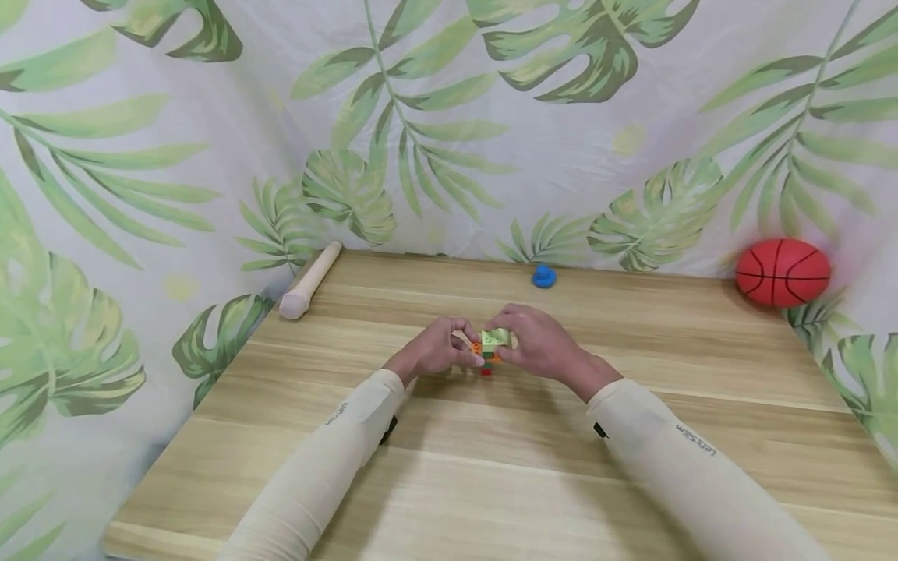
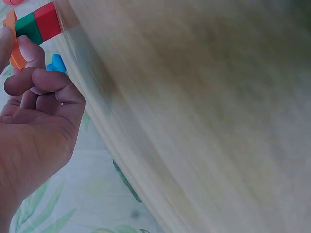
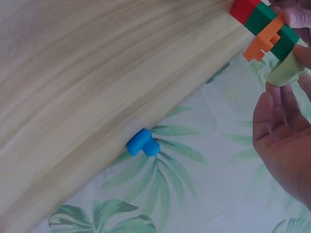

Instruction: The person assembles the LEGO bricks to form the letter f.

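A small stack of toy building blocks stands upright on the table between the two hands. At its foot is a red block (image 3: 242,8), then a green block (image 2: 29,29), a flat orange piece (image 3: 264,40) jutting out sideways, more green, and a pale green block (image 1: 496,336) with studs on top. My left hand (image 1: 440,345) pinches the orange piece between thumb and index finger, other fingers curled. From the other side my right hand (image 1: 539,340) grips the pale green block at the top, its thumb and fingers on the block's sides.
Behind the hands, near the table's back edge, sits a blue rubber duck (image 1: 543,276). A pale, round-headed stick (image 1: 312,280) lies along the back left edge. The red basketball (image 1: 782,273) rests at the back right corner. A leaf-patterned curtain (image 1: 435,101) hangs behind the wooden table (image 1: 449,475).
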{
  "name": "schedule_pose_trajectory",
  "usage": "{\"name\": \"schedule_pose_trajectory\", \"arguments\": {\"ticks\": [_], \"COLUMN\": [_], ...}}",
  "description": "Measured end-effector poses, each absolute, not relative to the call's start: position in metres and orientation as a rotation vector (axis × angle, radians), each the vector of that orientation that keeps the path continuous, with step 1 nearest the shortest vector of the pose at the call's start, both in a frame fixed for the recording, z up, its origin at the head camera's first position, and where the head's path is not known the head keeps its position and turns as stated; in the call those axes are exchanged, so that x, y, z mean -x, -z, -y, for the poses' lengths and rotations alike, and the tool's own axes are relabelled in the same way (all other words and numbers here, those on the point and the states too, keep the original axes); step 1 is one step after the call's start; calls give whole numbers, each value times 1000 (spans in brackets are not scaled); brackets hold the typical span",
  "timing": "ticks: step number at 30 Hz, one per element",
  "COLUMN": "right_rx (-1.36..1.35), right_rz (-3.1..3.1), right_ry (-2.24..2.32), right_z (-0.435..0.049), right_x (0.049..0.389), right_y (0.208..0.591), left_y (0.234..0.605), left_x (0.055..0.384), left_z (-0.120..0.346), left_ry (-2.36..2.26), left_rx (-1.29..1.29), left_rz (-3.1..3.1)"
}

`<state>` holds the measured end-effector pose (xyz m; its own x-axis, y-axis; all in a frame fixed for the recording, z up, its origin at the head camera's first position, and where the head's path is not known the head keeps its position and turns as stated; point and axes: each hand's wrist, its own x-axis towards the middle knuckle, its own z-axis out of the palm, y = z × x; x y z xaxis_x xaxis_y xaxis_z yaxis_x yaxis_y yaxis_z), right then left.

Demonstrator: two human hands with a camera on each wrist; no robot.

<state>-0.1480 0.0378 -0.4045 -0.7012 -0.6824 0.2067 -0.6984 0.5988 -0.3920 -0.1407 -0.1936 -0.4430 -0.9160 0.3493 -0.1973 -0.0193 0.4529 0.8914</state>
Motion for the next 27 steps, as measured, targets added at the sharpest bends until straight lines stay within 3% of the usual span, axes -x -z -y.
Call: {"name": "schedule_pose_trajectory", "arguments": {"ticks": [15, 27], "right_rx": [-1212, -1212], "right_rz": [2757, 2775], "right_ry": [-508, -730], "right_z": [-32, -41], "right_x": [140, 142], "right_y": [400, 408], "left_y": [448, 445], "left_x": [141, 140], "left_z": [196, 194], "left_ry": [-1490, -1505], "left_rx": [-287, -297], "left_rz": [-2348, -2339]}}
